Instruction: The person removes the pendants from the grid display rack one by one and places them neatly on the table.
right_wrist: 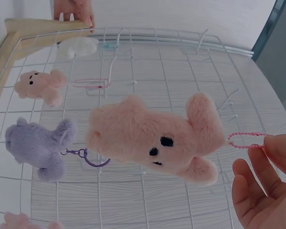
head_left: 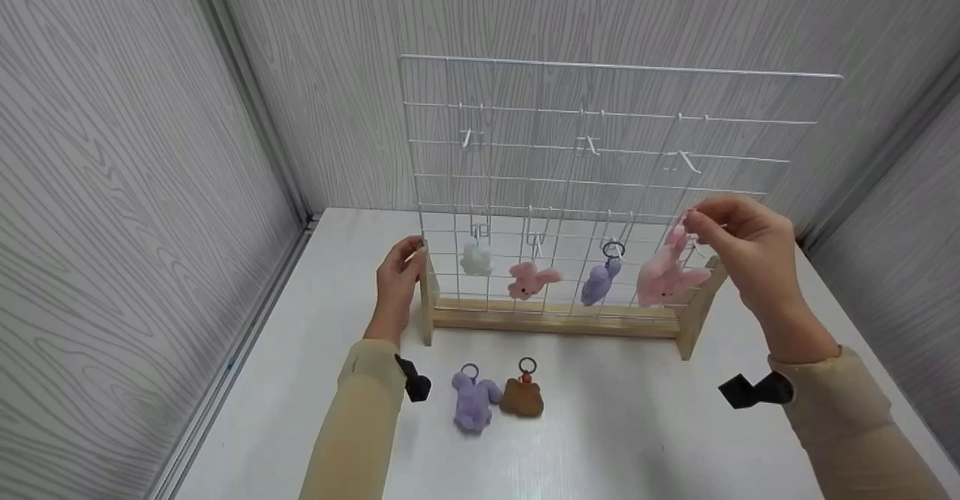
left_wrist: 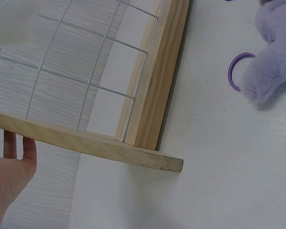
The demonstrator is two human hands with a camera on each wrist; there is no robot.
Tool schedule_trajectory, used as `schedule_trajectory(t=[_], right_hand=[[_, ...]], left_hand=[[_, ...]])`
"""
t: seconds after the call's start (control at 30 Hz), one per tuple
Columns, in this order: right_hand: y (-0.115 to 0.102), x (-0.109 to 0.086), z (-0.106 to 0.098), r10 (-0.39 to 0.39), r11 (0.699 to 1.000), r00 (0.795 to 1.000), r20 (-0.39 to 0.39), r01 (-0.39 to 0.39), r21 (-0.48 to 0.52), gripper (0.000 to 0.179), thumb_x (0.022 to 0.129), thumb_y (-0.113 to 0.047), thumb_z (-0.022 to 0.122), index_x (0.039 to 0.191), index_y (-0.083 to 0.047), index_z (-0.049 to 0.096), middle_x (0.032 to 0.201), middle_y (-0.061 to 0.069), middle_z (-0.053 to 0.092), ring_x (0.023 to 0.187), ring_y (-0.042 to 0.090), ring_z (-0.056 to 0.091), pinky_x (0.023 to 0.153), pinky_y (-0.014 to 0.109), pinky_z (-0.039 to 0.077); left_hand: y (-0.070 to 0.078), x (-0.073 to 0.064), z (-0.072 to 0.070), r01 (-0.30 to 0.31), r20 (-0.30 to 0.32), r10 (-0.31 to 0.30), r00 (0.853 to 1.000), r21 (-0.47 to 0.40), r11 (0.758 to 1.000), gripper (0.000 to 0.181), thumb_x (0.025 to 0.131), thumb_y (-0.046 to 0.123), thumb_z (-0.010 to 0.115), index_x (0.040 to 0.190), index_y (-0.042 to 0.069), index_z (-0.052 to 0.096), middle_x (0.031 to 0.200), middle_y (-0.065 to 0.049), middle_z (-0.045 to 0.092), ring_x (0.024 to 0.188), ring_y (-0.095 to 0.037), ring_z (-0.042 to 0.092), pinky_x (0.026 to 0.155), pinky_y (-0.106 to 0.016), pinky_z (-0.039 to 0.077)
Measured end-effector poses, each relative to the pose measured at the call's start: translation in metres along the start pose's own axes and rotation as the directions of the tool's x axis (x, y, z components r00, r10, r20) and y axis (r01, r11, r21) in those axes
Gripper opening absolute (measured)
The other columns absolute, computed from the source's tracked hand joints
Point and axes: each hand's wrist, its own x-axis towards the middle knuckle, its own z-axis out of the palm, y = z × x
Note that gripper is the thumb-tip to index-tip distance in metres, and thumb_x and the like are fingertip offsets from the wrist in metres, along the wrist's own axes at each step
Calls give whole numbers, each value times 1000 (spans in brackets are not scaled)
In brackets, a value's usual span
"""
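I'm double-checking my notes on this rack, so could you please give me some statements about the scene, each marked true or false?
1. The right hand pinches the pink bead chain of a pink plush. True.
2. The brown plush lies on the table. True.
3. The left hand holds the brown plush. False: it touches a wooden side support.
4. The three upper hooks are all in use. False: they are bare.
5. A white plush hangs at the wire grid. True.

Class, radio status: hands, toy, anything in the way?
Left hand grips rack. Right hand pinches pink toy by its loop. Possible snag: purple toy hanging nearby.
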Motion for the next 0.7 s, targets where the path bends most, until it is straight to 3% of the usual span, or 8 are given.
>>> schedule_trajectory(t=[0.5,0.7], right_hand=[[13,-26,15,123,992,992,6,-123,6,12,87,-5,66,95,3,67,88,10,63,77,20,58,69,19,49],[20,-34,20,130,991,991,21,-131,29,10,86,-2,66,94,4,67,86,11,63,75,18,57,65,19,49]], left_hand=[[1,-1,0,-17,1,17,1000,-7,1000,31,94,22,57,124,15,55,127,-1,51,117,-13,49,95,-33,42],[1,-2,0,-13,3,13,1000,-17,1000,30,94,21,57,124,15,55,126,0,51,116,-13,50,94,-33,42]])
